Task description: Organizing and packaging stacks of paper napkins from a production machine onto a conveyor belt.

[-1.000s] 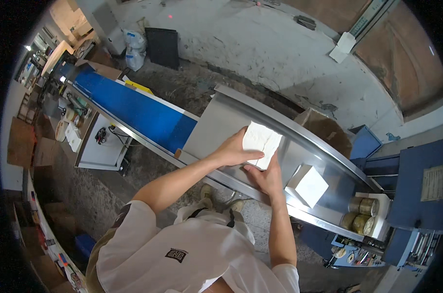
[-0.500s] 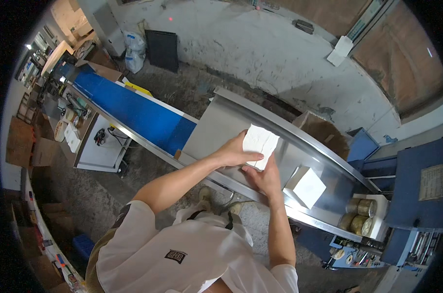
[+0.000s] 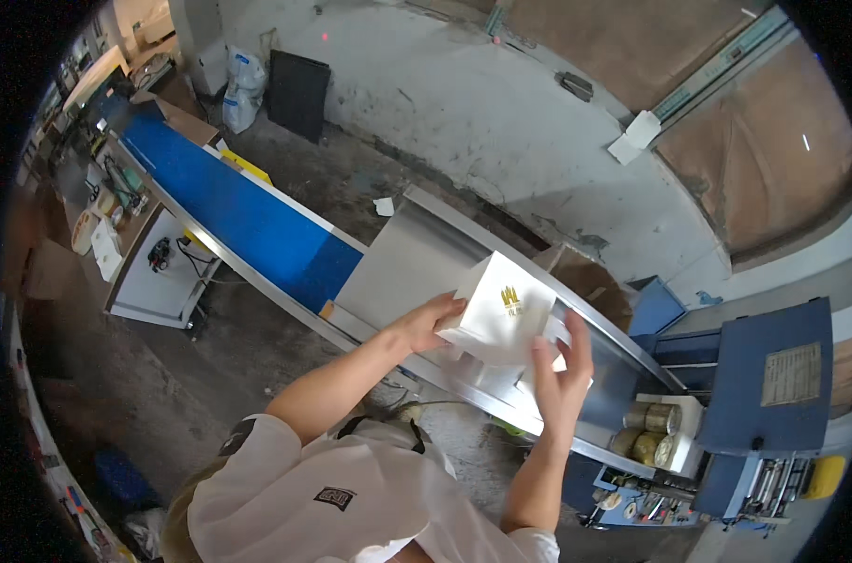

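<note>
A white box [image 3: 501, 305] with a gold emblem on its top face is tilted above the steel chute. My left hand [image 3: 431, 322] grips its left side, thumb against the edge and the other fingers partly hidden. Beside the box's right corner is my right hand [image 3: 562, 375], open, thumb and fingers apart; the thumb tip meets or nearly meets the box. Partly hidden behind the box and this hand, another white piece [image 3: 527, 383] shows over the chute. Beyond the chute's far rim is a small white scrap [image 3: 383, 205].
The steel chute [image 3: 379, 291] joins a blue conveyor belt [image 3: 229, 220] at the left. Several round tins [image 3: 646, 432] stand at its right end near a blue machine [image 3: 768, 375]. A cardboard box [image 3: 590, 281] sits behind the far rim. A white cabinet [image 3: 154, 281] stands left.
The creased white piece has left my hands, and a white scrap now shows beyond the chute. My left hand now holds a white box; my right hand has moved right and opened.
</note>
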`<state>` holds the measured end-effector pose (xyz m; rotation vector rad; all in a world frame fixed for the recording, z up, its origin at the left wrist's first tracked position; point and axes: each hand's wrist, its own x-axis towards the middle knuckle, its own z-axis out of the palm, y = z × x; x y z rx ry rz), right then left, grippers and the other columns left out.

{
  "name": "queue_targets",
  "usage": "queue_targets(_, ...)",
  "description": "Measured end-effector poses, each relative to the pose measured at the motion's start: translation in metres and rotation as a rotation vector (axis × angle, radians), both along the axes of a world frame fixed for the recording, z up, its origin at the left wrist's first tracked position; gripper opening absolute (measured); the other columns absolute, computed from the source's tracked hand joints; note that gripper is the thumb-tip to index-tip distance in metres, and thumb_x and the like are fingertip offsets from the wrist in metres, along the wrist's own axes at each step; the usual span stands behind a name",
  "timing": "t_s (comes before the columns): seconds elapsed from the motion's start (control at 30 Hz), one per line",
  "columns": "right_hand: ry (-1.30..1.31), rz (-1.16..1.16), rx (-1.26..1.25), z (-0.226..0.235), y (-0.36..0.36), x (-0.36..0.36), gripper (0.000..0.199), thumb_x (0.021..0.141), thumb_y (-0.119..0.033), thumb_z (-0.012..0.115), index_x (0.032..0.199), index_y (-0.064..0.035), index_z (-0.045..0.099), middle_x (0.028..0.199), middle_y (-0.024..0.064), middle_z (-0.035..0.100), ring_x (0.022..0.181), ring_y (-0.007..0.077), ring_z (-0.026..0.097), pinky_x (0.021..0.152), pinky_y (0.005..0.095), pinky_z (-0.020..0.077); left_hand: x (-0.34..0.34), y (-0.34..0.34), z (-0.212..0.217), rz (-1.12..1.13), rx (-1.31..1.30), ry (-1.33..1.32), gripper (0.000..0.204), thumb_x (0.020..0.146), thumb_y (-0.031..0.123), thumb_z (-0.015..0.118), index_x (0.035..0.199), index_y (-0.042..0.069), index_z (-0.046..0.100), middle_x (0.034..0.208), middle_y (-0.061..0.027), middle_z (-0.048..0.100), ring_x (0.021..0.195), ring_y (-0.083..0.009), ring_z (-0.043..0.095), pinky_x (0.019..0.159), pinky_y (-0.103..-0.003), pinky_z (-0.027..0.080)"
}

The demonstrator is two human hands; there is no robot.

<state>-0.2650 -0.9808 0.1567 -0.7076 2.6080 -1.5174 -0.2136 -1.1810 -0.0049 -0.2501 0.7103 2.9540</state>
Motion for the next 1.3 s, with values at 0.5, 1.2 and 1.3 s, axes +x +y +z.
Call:
queue_targets(0.5, -0.701, -0.156, -0.651, -0.070, 0.011, 0.031, 0.080, 0.089, -0.024, 0.070, 0.148, 0.0101, 0.027, 0.136, 0.0142, 0.052, 0.129, 0.0228, 0.047, 0.110, 0.0335, 0.0346, 0.035, -0.009, 0.003, -0.341, 0.267, 0.019, 0.078, 0.092, 0.041, 0.066, 0.151, 0.003, 0.030, 0.144, -0.0148, 0.048, 0.129, -0.0255, 0.052, 0.108, -0.042, 0.043)
queue_targets(1.2, -1.099, 0.433, -0.641, -0.162, 0.021, 0.024, 0.089, 0.092, -0.048, 0.065, 0.153, 0.0006, 0.021, 0.149, 0.0161, 0.040, 0.136, 0.0280, 0.041, 0.112, 0.0418, 0.0347, 0.127, 0.007, 0.042, -0.200, -0.717, -0.254, 0.082, 0.087, 0.042, 0.067, 0.149, 0.001, 0.034, 0.129, -0.0070, 0.056, 0.112, -0.0129, 0.055, 0.081, -0.025, 0.048)
queue_targets(1.3, -1.241, 0.448, -0.600, -0.133, -0.001, 0.013, 0.085, 0.088, -0.024, 0.070, 0.151, 0.0040, 0.021, 0.142, 0.0185, 0.046, 0.129, 0.0281, 0.048, 0.109, 0.0415, 0.0387, 0.132, 0.015, 0.066, -0.048, -0.672, -0.389, 0.087, 0.087, 0.044, 0.067, 0.151, 0.000, 0.028, 0.139, -0.0143, 0.050, 0.121, -0.0215, 0.052, 0.094, -0.034, 0.048)
